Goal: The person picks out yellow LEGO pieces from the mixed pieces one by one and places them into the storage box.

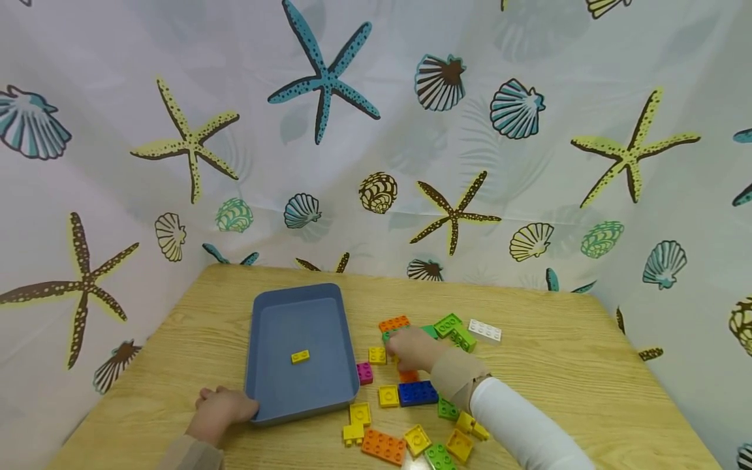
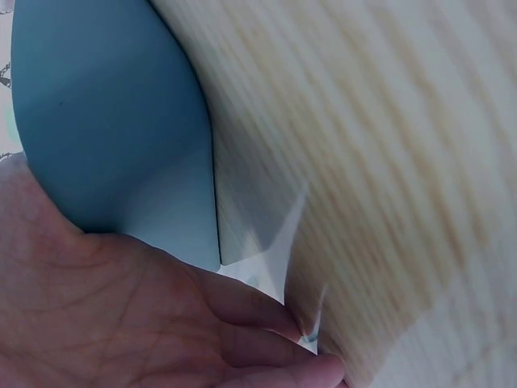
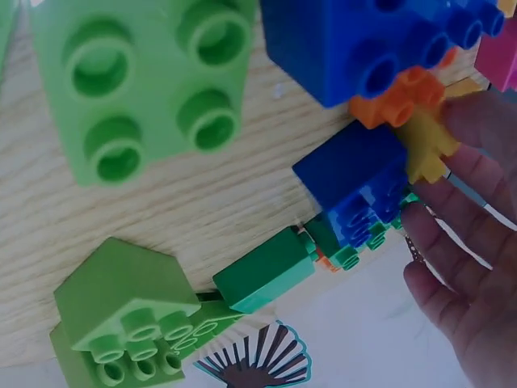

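Observation:
My left hand (image 1: 226, 406) touches the near left corner of a blue-grey tray (image 1: 254, 365). In the left wrist view, the palm (image 2: 105, 315) lies against the tray's (image 2: 113, 113) outer side, fingers extended past its corner. One small yellow brick (image 1: 300, 356) lies inside the tray. My right hand (image 1: 414, 348) is among the loose bricks right of the tray. In the right wrist view, its thumb and index finger pinch a yellow brick (image 3: 426, 144). Beside that are an orange brick (image 3: 396, 101) and a dark blue brick (image 3: 355, 170); the other fingers hang loosely extended.
Around the right hand lie a blue brick (image 1: 418, 393), a pink brick (image 1: 365, 373), a white brick (image 1: 485, 330) and several green, yellow and orange ones. An orange brick (image 1: 384, 446) is near the front edge. A patterned curtain (image 1: 376, 143) hangs behind the wooden table (image 1: 558, 365).

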### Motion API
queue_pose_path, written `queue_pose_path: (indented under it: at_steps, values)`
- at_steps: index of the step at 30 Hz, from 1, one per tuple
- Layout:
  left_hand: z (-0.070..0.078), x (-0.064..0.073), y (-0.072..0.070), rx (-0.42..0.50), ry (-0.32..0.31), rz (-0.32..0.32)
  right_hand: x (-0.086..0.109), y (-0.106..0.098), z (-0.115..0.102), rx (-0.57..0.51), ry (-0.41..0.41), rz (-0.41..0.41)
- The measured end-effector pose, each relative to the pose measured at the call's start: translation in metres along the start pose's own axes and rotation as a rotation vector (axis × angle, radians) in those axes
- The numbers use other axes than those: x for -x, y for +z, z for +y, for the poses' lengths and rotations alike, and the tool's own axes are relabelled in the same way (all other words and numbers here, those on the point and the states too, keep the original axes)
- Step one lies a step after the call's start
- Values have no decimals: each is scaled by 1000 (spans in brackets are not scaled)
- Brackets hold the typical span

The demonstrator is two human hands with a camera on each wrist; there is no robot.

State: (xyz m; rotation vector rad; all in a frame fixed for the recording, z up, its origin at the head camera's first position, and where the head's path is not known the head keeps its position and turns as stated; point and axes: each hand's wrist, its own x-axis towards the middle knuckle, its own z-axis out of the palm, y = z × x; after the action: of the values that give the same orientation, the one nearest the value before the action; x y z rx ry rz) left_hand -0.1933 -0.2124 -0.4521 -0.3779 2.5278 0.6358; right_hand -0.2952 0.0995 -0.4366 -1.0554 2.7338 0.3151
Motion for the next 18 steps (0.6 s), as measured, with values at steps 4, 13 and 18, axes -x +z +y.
queue_pose_path:
  at_steps: [4, 13, 18]
  values:
    - [2, 0, 0, -5, 8, 6, 0, -3, 2, -87, -11, 64]
    - [4, 0, 3, 43, -8, 14, -8, -22, -8, -183, -110, 230]
    - [3, 0, 4, -2, 20, 12, -18, -32, -26, -182, -137, 298]
